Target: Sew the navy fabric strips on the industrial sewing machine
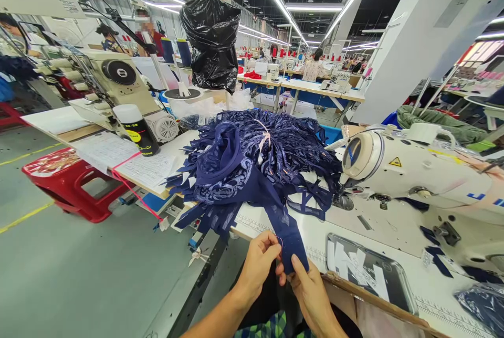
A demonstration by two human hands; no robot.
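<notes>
R hand (315, 293): thumb atop, grip holding navy strip (293, 243) nr desk (252, 216) edge. L hand (258, 259): fingers curled, grip narrow at strip's side; contents unclear from here.

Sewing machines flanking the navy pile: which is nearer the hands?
The white machine at picture right, with a yellow warning triangle, closer to the right hand. The cream machine with the black wheel stands farther back at picture left.

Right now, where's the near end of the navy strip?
The navy strip's end is low centre in the head view, between your left hand and right hand, left of the clear tray.
</notes>
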